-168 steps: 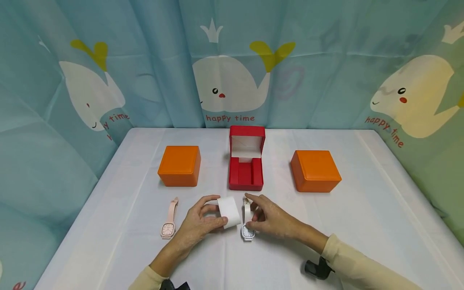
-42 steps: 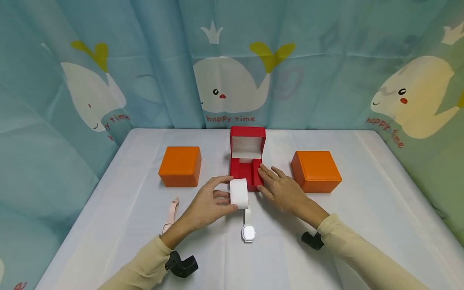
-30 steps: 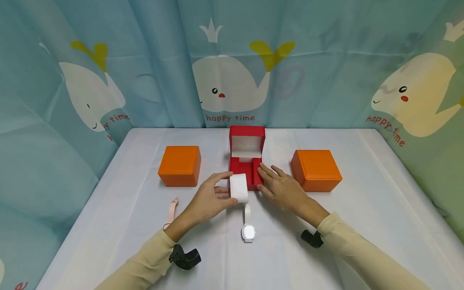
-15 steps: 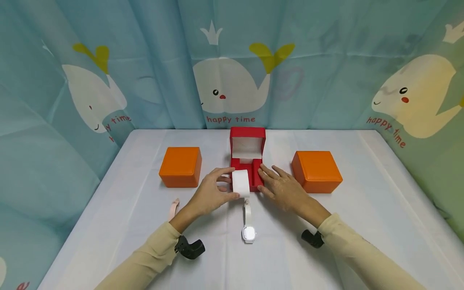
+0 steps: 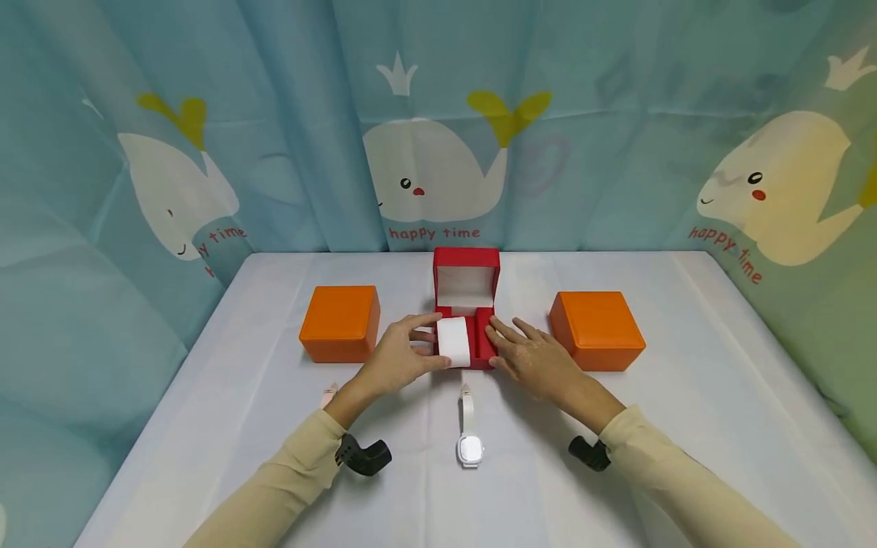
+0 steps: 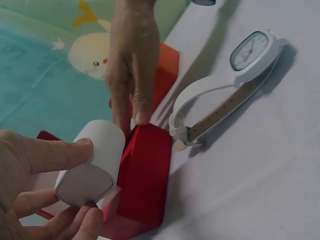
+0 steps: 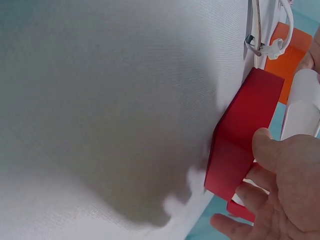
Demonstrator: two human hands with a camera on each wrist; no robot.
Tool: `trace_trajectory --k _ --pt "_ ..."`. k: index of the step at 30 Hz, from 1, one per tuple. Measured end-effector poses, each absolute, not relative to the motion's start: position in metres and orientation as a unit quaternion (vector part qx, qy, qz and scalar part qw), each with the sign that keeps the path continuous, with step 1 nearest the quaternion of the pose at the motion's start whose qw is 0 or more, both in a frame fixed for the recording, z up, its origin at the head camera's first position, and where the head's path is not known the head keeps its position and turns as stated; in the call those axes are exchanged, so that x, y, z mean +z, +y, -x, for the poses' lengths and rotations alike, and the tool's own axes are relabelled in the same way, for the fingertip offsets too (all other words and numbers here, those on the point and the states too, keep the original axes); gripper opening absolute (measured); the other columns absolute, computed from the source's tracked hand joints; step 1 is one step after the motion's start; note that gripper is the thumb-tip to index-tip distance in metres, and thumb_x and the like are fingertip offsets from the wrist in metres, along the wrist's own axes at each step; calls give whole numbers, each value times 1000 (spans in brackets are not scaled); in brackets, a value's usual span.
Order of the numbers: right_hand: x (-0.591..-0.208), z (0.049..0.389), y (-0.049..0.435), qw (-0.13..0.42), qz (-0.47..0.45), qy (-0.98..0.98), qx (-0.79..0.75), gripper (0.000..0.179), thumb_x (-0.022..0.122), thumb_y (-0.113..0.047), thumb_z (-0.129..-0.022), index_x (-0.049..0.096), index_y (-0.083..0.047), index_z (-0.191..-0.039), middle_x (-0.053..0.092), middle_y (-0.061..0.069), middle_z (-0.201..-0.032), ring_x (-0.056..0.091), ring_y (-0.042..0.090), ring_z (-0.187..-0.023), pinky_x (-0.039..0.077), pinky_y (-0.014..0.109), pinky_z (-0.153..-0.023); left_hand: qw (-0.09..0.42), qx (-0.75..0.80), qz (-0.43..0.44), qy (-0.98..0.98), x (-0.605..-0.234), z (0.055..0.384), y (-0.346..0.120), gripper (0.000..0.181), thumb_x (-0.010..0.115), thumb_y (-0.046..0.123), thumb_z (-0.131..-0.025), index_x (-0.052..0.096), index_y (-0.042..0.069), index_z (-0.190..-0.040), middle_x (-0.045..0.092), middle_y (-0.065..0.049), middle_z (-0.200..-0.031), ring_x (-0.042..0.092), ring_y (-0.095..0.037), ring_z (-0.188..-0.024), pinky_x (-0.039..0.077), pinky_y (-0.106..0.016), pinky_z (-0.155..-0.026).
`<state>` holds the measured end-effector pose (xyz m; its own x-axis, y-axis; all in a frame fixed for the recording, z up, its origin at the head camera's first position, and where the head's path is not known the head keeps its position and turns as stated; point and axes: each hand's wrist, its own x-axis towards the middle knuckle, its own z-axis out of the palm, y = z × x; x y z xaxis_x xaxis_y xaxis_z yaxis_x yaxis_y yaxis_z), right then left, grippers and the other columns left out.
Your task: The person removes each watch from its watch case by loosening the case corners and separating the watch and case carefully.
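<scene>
My left hand point(image 5: 400, 356) pinches a white watch cushion point(image 5: 453, 342) between thumb and fingers, over the front left part of an open red watch box point(image 5: 467, 257). Seen from the left wrist, the cushion point(image 6: 97, 155) is tilted above the box wall point(image 6: 145, 180). My right hand point(image 5: 534, 359) rests at the box's right side, fingers extended on the edge and thumb at the front corner. In the right wrist view the thumb lies against the red wall point(image 7: 240, 125). A white wristwatch point(image 5: 470, 450) lies in front of the box, strap pointing toward it.
Closed orange boxes stand to the left point(image 5: 339, 323) and right point(image 5: 597, 331) of the red box. A pink watch strap point(image 5: 330, 393) shows beside my left wrist, the rest hidden by the arm. Behind the white tabletop point(image 5: 521, 495) hangs a blue whale-print curtain point(image 5: 288, 152).
My left hand has carried the cushion from beside the white watch forward to the red box. My right hand earlier touched the watch, then moved to the box's right side and stays there.
</scene>
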<state>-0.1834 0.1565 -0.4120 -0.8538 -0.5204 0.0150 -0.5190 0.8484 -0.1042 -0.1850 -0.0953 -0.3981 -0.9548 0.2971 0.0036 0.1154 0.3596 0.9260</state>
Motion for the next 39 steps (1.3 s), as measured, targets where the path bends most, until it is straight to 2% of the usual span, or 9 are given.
trace_trajectory --k 11,24,30,39 --pt "-407 183 156 19 267 962 -45 63 66 -34 -99 47 -7 -152 38 12 -159 36 45 -142 32 61 -111 99 571 -105 808 -404 200 -91 69 86 7 -81 56 1 -144 61 -20 -123 62 -35 -111 57 -40 -87" --pt "-410 184 157 22 266 962 -50 64 66 -35 -99 46 -7 -153 36 11 -160 45 45 -136 40 61 -105 94 558 -114 817 -406 210 -86 68 85 4 -81 57 0 -142 59 -21 -128 62 -34 -110 57 -39 -87" --pt "-409 184 157 25 275 960 -45 64 66 -36 -99 46 -6 -153 37 11 -160 50 43 -132 45 58 -101 98 543 -110 826 -406 215 -84 68 86 8 -82 57 2 -143 62 -18 -125 61 -32 -112 57 -39 -86" --pt "-407 187 160 32 278 959 -54 64 66 -35 -100 45 -7 -153 37 11 -160 44 43 -137 43 58 -103 108 523 -133 835 -405 220 -81 68 85 11 -84 55 1 -145 62 -19 -125 62 -32 -111 57 -38 -87"
